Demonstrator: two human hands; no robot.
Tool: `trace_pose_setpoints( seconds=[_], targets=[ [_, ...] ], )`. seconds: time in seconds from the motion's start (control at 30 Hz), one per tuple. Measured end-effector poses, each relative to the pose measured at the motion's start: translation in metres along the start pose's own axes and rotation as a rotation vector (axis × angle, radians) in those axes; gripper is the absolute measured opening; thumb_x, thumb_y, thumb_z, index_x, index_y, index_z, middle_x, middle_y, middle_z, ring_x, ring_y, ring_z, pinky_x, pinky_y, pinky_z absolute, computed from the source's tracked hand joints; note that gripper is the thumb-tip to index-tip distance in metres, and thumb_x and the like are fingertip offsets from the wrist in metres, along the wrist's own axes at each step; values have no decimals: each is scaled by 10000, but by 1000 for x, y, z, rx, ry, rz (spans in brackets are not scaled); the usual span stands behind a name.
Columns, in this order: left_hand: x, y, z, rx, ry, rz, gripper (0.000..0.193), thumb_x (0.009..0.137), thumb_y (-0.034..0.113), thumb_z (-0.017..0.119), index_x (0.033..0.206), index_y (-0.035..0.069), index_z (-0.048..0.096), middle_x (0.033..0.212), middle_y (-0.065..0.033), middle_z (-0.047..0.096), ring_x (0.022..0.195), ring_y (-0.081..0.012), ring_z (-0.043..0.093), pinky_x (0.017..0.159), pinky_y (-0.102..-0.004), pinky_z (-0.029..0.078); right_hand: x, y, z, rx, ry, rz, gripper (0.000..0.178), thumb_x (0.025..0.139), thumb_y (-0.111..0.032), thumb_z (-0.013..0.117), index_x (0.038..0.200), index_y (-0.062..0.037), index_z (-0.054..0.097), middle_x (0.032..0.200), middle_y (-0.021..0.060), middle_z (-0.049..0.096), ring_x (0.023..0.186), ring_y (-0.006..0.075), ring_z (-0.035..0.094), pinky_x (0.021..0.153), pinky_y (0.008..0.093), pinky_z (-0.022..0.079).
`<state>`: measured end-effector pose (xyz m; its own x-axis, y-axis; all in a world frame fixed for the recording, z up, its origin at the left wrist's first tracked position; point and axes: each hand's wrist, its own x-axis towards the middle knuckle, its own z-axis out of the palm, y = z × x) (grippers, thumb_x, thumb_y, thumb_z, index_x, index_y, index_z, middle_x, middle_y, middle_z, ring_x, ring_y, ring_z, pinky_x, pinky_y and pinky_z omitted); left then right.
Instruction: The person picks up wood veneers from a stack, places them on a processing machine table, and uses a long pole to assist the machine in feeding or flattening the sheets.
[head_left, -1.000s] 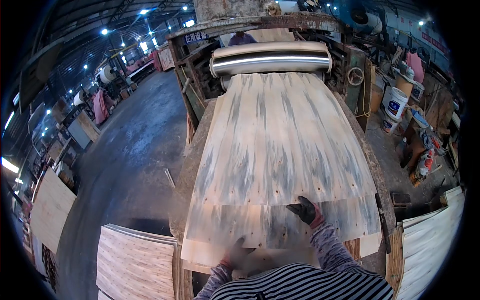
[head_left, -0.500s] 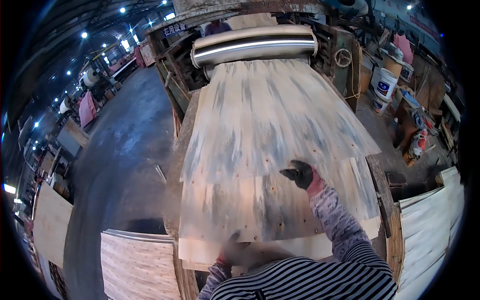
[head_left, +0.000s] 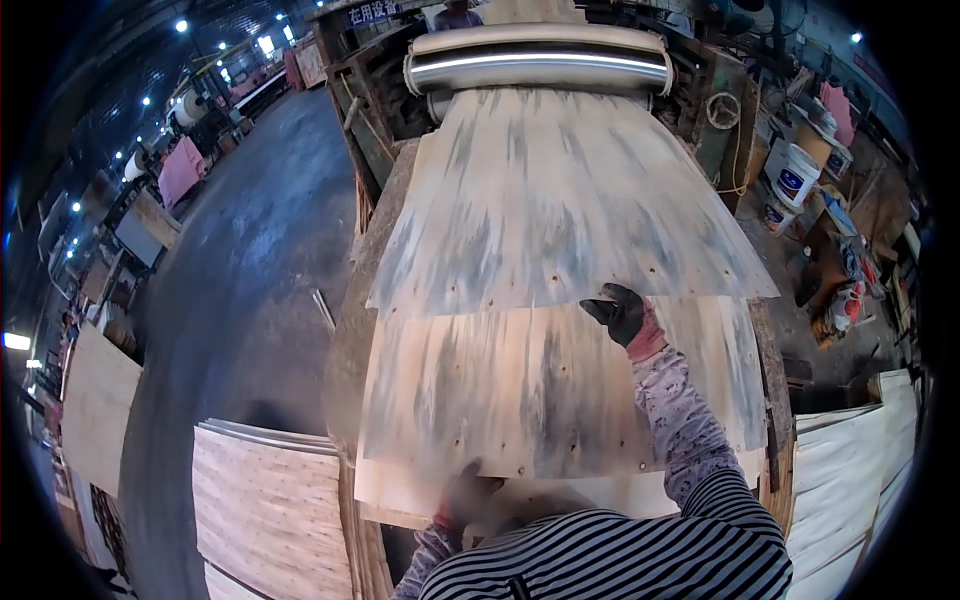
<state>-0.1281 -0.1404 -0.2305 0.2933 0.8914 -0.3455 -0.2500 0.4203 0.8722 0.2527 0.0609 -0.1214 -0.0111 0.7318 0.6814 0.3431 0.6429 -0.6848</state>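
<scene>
Floor [head_left: 250, 220] spans centre-left; the top sheet [head_left: 560, 200] runs mid-frame to upper-centre roller [head_left: 540, 70]; your right hand [head_left: 625, 318], fingers curled, grip unclear, is at its near edge; your left hand's [head_left: 468, 496] fingers blur beyond telling; guide it squarely.

Upper veneer sheet [head_left: 560, 225] and right grip [head_left: 622, 315] nearer the roller [head_left: 540, 68] than before

the upper sheet [head_left: 570, 220] is of thin wood, matt and slightly wavy. the roller [head_left: 540, 72] is of smooth metal, glossy. the right sleeve [head_left: 685, 415] is of soft, matt cloth. the white bucket [head_left: 797, 172] seems plastic, and the floor [head_left: 240, 245] looks slightly shiny.
</scene>
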Motion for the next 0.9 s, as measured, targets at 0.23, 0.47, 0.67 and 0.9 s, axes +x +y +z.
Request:
trace_pose_setpoints(
  seconds=[0.23,0.47,0.67,0.9],
  targets=[
    [-2,3,-6,192,29,18,359,882,260,445,1069,-39,514,939,-161,609,875,-237,593,771,-316,481,1,-10,4,433,19,110,266,772,148,453,995,4,480,943,132,564,912,293,588,804,383,504],
    [1,-4,-12,269,3,-15,379,874,297,451,1041,-32,541,910,-159,626,824,-221,608,736,-290,487,-3,6,4,876,119,289,154,831,26,456,976,7,505,953,130,558,910,314,584,801,406,508],
    [3,-6,-4,178,-17,53,485,741,346,591,1046,-25,532,858,-142,632,777,-248,614,693,-325,484,-1,1,6,889,142,295,154,860,-57,442,975,9,520,959,121,563,924,337,572,813,431,498],
    [2,-2,-2,221,14,45,414,814,307,526,1068,-20,521,926,-153,615,857,-256,595,752,-333,474,5,-13,9,665,65,149,228,803,100,441,1005,-1,479,999,136,529,942,323,564,831,431,491]
  ],
)
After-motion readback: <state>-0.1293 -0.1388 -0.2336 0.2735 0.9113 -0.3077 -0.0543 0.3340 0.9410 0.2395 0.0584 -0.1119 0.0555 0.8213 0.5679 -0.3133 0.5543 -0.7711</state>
